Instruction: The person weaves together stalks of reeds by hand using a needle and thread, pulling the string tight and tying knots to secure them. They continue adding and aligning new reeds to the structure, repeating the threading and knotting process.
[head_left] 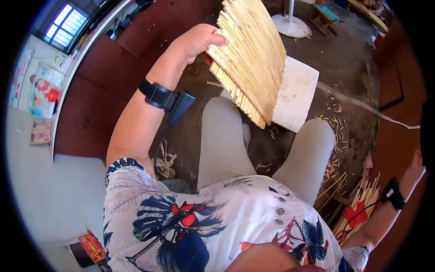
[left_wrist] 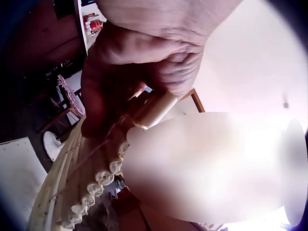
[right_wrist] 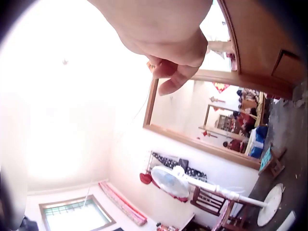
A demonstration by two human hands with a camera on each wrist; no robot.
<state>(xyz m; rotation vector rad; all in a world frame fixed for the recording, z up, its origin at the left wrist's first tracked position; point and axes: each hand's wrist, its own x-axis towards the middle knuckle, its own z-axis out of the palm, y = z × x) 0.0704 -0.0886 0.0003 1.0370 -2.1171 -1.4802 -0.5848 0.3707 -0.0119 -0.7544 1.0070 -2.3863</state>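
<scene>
My left hand (head_left: 197, 43) grips the near-left edge of a mat of pale plant stalks (head_left: 249, 54), its thumb lying on top. Two layers of stalks show, the lower one peeking out crosswise beneath the upper. Up close in the left wrist view, the round cut ends of the stalks (left_wrist: 103, 178) line the edge below the fingers. Stretched far to the side, my right hand (head_left: 416, 165) is partly cut off in the head view. Its fingers curl together in the right wrist view, where a thin thread (right_wrist: 144, 102) trails from beside the fingertips.
A white board (head_left: 297, 93) lies beyond my knees, beside the mat. Cut stalk bits (head_left: 337, 136) litter the floor at right, near a bundle of long stalks (head_left: 360, 204). A fan base (head_left: 291, 26) and small stool (head_left: 324, 18) stand ahead; red cabinets (head_left: 97, 90) line the left.
</scene>
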